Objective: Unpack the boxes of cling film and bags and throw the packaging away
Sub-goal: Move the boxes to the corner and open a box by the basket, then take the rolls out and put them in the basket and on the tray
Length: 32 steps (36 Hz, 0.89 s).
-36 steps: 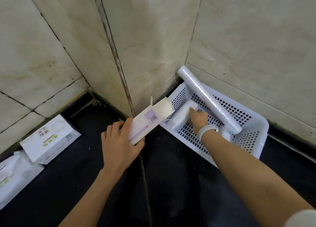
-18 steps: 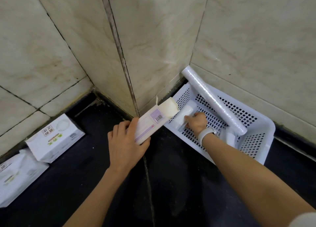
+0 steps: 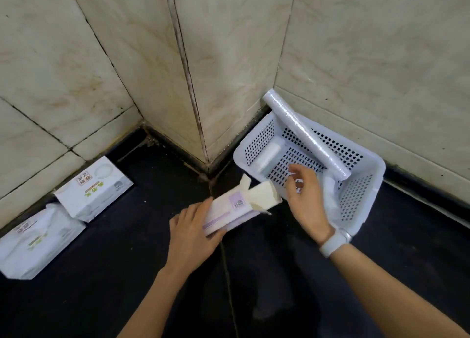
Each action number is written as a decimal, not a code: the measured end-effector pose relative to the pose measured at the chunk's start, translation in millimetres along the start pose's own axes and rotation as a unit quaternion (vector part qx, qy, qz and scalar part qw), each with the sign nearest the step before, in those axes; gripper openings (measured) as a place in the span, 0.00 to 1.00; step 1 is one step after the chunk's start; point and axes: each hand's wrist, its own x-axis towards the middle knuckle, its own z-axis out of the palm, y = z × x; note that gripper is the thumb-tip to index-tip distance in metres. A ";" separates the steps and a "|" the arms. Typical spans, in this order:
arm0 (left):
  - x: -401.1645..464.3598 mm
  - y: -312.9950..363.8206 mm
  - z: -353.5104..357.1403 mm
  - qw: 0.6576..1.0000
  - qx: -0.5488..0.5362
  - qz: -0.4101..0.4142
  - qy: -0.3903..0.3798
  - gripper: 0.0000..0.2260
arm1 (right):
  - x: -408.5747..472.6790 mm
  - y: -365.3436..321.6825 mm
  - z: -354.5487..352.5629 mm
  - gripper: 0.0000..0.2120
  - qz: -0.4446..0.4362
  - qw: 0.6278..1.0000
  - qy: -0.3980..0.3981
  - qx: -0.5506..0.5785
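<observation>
My left hand (image 3: 190, 233) grips an opened white and lilac carton (image 3: 239, 205) with its end flaps open toward the basket. My right hand (image 3: 305, 197) hovers empty, fingers apart, over the near rim of a white perforated basket (image 3: 356, 197). Inside the basket a small white roll (image 3: 268, 154) lies against the left wall. A long cling film roll (image 3: 302, 134) leans across the basket, its top end against the tiled wall. A white folded bag (image 3: 330, 197) sits at the basket's near right side.
A white box with green print (image 3: 94, 190) and a soft white pack (image 3: 35, 238) lie on the black counter (image 3: 127, 286) at the left, against the tiled wall (image 3: 127, 57). The wall corner juts out between them and the basket.
My right hand has let go of the small roll in the basket and pulled back toward me. My left hand has drawn the open carton lower and away from the basket.
</observation>
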 end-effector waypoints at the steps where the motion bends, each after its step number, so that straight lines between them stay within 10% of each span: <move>1: -9.4 0.5 3.7 1.000 -0.004 0.008 -0.020 0.31 | -19.4 -1.6 -6.3 0.12 -0.041 0.999 -0.008 -0.011; 6: -47.5 11.1 21.6 0.996 0.006 0.058 -0.062 0.30 | -113.8 13.7 -25.7 0.14 -0.127 0.983 -0.077 -0.104; 14: -73.8 21.9 39.5 0.986 0.108 0.065 -0.112 0.33 | -209.2 76.1 -43.6 0.27 0.129 0.923 -0.158 -0.326; 19: -78.9 46.6 42.6 0.976 0.148 0.100 -0.127 0.35 | -226.1 98.6 -56.1 0.27 0.131 0.891 -0.244 -0.358; 25: -104.0 117.3 52.8 0.976 0.082 0.163 -0.116 0.25 | -232.5 90.7 -95.3 0.19 0.186 0.959 -0.131 -0.172; 32: -156.3 241.6 90.7 0.947 0.017 0.259 -0.188 0.21 | -313.3 123.0 -209.2 0.15 0.278 0.953 0.013 -0.121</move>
